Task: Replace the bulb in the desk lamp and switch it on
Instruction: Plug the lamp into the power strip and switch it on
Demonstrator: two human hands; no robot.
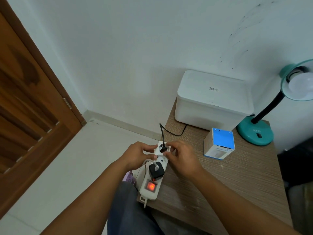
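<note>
A teal desk lamp (255,133) stands at the table's far right, its shade tilted toward me with a white bulb (301,84) in the socket, unlit. Its black cord (171,132) runs left to a black plug (163,148) seated in the far socket of a white power strip (152,192). My left hand (138,155) grips the strip's far end from the left. My right hand (183,158) has its fingertips at the plug and the strip's right side. A blue and white bulb box (220,144) stands between the strip and the lamp.
The strip's red switch (150,186) glows, and a black charger (156,170) with a white cable sits in a nearer socket. A white lidded box (213,100) stands at the back of the wooden table (237,184). A brown door (30,107) is on the left.
</note>
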